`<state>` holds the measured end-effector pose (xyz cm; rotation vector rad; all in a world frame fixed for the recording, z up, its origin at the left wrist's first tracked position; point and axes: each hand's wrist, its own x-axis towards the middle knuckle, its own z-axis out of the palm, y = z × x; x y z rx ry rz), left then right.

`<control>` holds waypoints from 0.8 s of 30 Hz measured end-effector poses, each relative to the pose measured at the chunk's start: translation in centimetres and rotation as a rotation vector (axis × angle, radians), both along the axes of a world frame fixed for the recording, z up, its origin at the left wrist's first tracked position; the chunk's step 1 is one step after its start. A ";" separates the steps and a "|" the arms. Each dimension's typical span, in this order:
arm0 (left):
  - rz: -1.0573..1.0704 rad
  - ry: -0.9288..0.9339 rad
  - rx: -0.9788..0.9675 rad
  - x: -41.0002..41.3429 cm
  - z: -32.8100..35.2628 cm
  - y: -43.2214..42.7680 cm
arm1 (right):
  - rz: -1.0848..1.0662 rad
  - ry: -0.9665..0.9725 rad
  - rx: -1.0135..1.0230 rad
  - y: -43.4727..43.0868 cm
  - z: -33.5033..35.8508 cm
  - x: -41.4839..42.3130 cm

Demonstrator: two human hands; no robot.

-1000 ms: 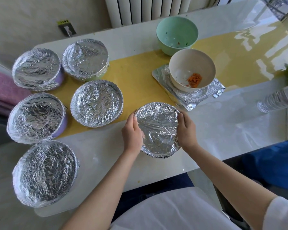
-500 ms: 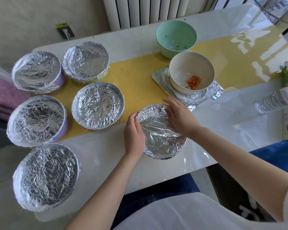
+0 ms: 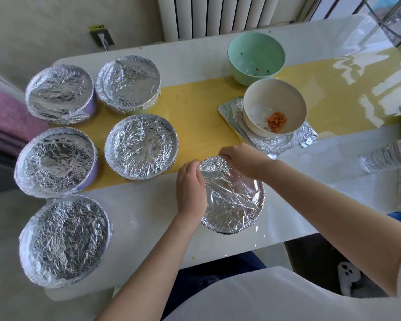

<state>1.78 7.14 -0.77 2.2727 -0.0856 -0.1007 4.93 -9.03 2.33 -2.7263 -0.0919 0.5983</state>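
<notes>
A foil-covered bowl (image 3: 232, 200) stands on the white table (image 3: 148, 216) near its front edge. My left hand (image 3: 190, 186) cups the bowl's left rim, fingers curled onto the foil edge. My right hand (image 3: 241, 158) reaches across the far rim and pinches the foil there with curled fingers. The bowl's contents are hidden under the foil.
Several other foil-covered bowls (image 3: 141, 145) sit to the left on the yellow runner (image 3: 202, 112). A cream bowl with orange bits (image 3: 274, 107) stands on a foil sheet (image 3: 306, 135). Behind it is a green bowl (image 3: 256, 57). A plastic bottle (image 3: 387, 156) lies at the right.
My right hand has moved from the bowl's right side over to its far rim. My left hand has stayed on the left rim.
</notes>
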 end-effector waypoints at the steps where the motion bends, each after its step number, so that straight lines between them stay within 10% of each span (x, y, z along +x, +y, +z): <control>1: -0.015 -0.029 0.008 0.1 -0.3 0.0 | 0.015 0.018 -0.035 -0.1 0.2 0.0; 15: 0.053 -0.020 -0.020 0.2 0.3 -0.1 | 0.108 -0.056 0.147 1.0 0.9 0.5; 24: 0.073 -0.056 0.059 -0.2 0.6 -0.7 | 0.310 -0.052 -0.131 2.2 1.3 0.7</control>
